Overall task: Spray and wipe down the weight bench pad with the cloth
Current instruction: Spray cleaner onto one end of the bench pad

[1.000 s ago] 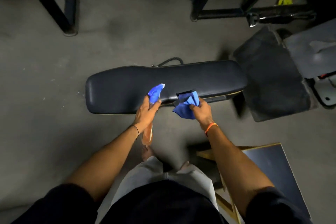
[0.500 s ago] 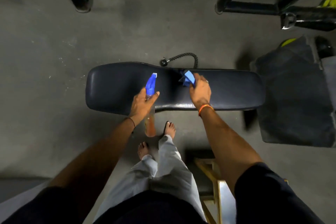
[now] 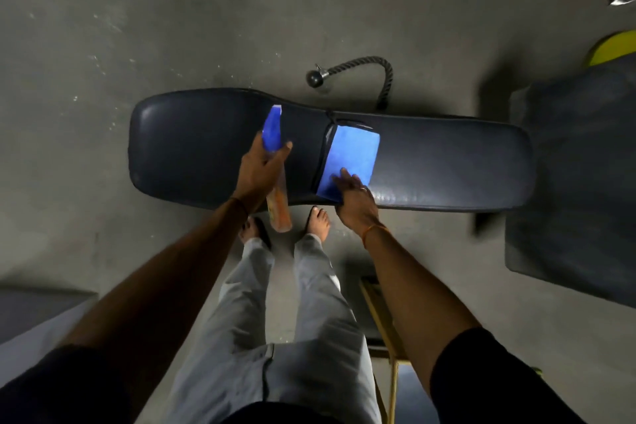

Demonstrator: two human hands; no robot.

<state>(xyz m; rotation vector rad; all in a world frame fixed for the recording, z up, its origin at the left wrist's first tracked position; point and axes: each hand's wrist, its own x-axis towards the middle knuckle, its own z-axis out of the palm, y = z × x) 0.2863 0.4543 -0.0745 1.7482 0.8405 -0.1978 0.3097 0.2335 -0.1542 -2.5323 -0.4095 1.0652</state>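
Cloth (image 3: 351, 157) lies flat mid-pad (image 3: 447, 165), soft and limp, right hand (image 3: 354, 200) open, pressing its near edge; best driven by a flat palm. Left hand (image 3: 260, 165) grips the light bottle (image 3: 273, 162) by its neck

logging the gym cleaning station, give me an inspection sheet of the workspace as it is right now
surface: dark bench pad, long, lying across the view; a seam or tear shows beside the cloth
job's things: blue cloth spread flat on the pad; spray bottle with blue head and orange body, nozzle over the pad
clutter: rope handle with a ball end on the floor beyond the pad
hands: left hand wrapped round the spray bottle; right hand flat on the cloth's near edge
cables: nothing seen
surroundings: grey concrete floor; another dark pad to the right; yellow frame by the right arm; bare feet under the pad's near edge
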